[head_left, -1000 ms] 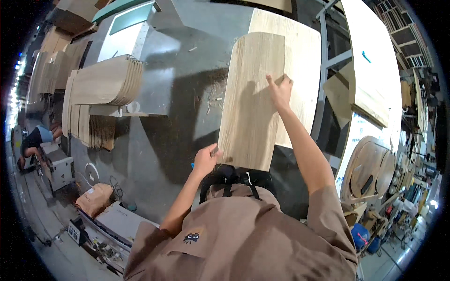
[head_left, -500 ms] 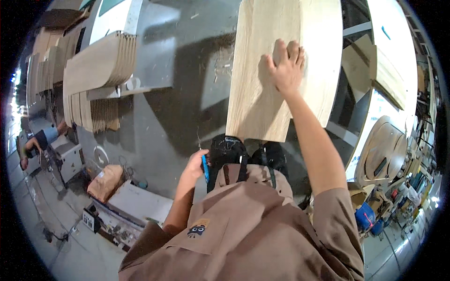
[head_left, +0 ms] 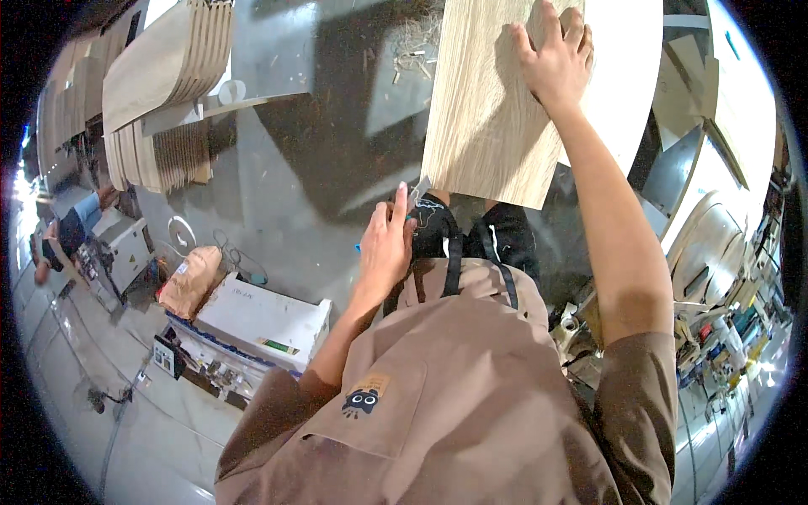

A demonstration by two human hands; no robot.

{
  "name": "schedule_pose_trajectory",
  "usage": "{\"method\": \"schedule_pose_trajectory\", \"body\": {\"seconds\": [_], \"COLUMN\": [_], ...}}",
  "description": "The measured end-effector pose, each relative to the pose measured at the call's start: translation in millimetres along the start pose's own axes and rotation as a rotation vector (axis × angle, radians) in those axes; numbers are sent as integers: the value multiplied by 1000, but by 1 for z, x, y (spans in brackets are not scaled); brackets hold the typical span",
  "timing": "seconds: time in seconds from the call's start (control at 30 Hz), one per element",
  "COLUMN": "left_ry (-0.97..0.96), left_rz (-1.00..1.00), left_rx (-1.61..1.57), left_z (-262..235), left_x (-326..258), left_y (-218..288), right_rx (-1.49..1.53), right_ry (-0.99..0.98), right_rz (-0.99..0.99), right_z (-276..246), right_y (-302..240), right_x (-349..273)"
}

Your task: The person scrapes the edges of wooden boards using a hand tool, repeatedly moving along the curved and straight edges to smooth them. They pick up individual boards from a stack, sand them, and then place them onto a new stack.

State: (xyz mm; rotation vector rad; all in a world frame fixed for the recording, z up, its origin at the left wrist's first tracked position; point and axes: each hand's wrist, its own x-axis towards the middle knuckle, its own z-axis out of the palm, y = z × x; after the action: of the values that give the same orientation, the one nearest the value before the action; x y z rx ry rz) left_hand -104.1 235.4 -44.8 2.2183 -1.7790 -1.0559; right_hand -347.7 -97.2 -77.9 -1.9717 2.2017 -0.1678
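From the head view, the right hand (head_left: pixel 555 59) lies spread flat on the pale wood veneer sheet (head_left: pixel 488 109), which has slid nearer the body than a second ago. The left hand (head_left: pixel 385 248), fingers curled around a small blue-handled knife (head_left: pixel 412 202), has risen to the sheet's near corner, suggesting trimming begins there.
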Motion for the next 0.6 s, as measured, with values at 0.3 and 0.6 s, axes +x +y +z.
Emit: {"method": "schedule_pose_trajectory", "body": {"seconds": [0.3,0.6], "left_ry": [48,86], "left_rz": [134,138], "left_rx": [91,117], "left_z": [2,7], "left_x": [2,9], "left_y": [-4,-10], "right_rx": [33,51], "right_ry": [-43,-63], "right_rz": [27,57], "right_z": [-10,-12], "right_y": [-2,-3], "right_x": [-2,-2]}}
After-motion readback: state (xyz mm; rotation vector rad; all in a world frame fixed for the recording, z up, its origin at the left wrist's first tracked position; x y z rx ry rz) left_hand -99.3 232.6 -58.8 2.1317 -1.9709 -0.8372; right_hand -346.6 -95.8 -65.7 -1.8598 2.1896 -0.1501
